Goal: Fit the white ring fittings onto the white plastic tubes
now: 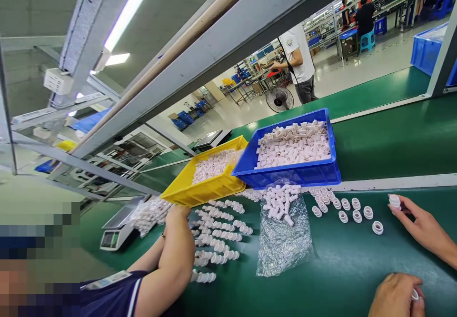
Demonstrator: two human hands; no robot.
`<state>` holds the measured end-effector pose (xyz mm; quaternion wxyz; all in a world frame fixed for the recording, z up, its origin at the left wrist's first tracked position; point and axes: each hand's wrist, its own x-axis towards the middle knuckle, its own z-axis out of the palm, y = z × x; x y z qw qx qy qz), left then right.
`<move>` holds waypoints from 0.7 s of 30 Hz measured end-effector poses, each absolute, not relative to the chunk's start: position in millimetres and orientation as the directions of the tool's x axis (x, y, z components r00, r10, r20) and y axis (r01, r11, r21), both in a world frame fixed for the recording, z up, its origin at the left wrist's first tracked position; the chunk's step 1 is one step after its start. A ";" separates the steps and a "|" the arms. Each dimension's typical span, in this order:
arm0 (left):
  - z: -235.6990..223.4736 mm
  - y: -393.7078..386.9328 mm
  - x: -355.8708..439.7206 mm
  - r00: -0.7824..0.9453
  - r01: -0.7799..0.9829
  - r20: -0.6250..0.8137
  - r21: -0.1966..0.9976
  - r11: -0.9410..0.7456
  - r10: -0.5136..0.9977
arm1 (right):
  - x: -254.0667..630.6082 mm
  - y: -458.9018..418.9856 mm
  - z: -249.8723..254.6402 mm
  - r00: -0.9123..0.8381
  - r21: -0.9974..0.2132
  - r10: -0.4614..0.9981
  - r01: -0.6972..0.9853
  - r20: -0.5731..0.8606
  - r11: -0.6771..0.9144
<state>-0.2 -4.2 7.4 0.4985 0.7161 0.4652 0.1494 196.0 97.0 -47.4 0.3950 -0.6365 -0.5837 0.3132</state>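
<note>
My right hand (423,229) reaches in from the right edge over the green belt (342,269) and pinches a small white plastic ring (394,201) at its fingertips. Just left of it, several white rings (352,210) stand in rows on the belt. At the bottom edge, my left hand (394,298) is curled shut around another small white piece (415,294), mostly hidden. A clear plastic bag (283,238) with white tubular parts spilling from its top lies in the middle of the belt.
A blue bin (296,174) and a yellow bin (200,191), both full of white parts, sit at the belt's far side. A co-worker's arm (171,260) rests at the left beside rows of white parts (219,233) and a scale (117,229). Other people stand behind.
</note>
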 end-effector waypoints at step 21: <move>6.1 2.1 -6.1 0.540 0.535 -0.312 0.845 -0.032 0.782 | 186.4 96.0 -31.2 -0.051 -0.810 0.991 0.571 0.126 0.133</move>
